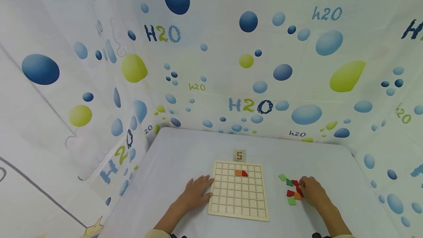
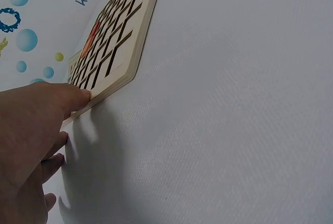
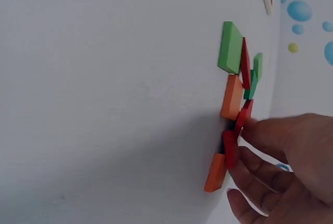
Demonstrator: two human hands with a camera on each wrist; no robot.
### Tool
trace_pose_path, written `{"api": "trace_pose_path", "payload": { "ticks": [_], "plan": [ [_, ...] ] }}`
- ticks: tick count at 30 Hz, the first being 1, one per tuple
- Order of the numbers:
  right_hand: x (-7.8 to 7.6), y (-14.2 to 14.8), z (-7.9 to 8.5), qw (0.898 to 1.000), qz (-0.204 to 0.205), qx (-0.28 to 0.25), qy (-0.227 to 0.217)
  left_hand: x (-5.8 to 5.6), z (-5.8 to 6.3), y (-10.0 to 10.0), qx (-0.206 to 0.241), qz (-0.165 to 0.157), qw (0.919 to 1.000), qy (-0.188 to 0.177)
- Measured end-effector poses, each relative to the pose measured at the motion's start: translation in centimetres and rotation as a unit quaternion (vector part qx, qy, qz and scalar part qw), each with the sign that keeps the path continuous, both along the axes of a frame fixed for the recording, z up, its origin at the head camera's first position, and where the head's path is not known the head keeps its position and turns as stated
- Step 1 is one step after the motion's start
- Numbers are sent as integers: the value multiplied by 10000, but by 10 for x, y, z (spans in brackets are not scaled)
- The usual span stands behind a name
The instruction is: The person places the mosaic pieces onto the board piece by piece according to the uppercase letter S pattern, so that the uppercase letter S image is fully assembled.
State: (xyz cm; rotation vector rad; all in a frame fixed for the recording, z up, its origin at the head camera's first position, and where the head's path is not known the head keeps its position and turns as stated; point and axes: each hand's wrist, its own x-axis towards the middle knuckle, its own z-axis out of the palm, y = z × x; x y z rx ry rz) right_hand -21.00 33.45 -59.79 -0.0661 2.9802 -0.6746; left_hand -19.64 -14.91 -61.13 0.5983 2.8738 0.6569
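A square wooden grid board (image 1: 238,217) lies on the white table, with an orange square tile (image 1: 238,173) and a red rounded tile (image 1: 245,173) side by side in its upper cells. My left hand (image 1: 197,193) lies at the board's left side, fingers spread and thumb touching the edge. Over the loose tiles at the right, my right hand (image 1: 312,191) has thumb and fingers bent around a red tile (image 3: 230,150) and pinches it. Another red tile (image 3: 243,120) touches the thumb. Part of the grip is hidden behind the fingers.
Around the right hand lie a light green tile (image 1: 292,201), a dark green tile (image 1: 289,182), an orange tile (image 1: 297,196) and more red tiles. A small pattern card (image 1: 239,155) sits just beyond the board. A printed curtain (image 1: 211,65) surrounds the table.
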Motion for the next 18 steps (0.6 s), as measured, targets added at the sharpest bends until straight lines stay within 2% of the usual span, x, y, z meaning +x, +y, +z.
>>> {"api": "trace_pose_path", "payload": {
  "ticks": [5, 10, 14, 18],
  "plan": [
    [-2, -2, 1, 9992, -60, -280, -269, -1, -2, 0, -16, -30, 10000, 54],
    [0, -6, 3, 9994, 51, -321, -79, -2, 0, 0, -46, -12, 9999, 113],
    [-2, -5, 1, 9996, -43, -291, 24, 0, 1, 1, -63, 32, 10000, 5],
    [-4, -2, 3, 9993, -111, -302, -167, 1, 4, 2, -74, 61, 9999, -135]
  ]
}}
